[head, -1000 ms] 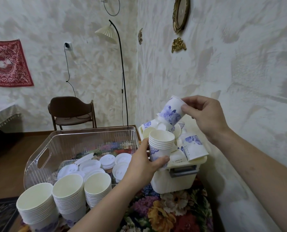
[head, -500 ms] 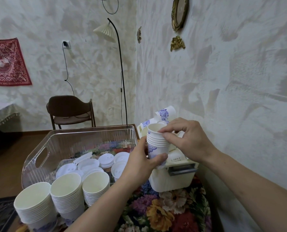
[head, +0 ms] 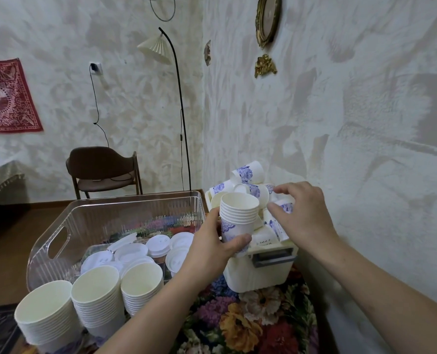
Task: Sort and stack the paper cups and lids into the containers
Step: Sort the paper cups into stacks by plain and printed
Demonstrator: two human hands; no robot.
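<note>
Cups in held stack (head: 238, 216): white w/ blue-purple floral print; same print on loose cups (head: 248, 173) in cream-white bin (head: 259, 274), grey handle. Three big cup stacks (head: 94, 295): plain off-white. Lids (head: 130, 251): white, in clear ribbed container (head: 59, 233). Tablecloth (head: 250, 325): multicolour floral, orange/purple/red. Wall hanging (head: 5, 98): red, white pattern. Chair (head: 102, 167): dark brown.

head-worn view, angled down, close to table (head: 250, 328)

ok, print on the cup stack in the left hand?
White with a blue-purple floral print, on the stack in the head view.
</note>
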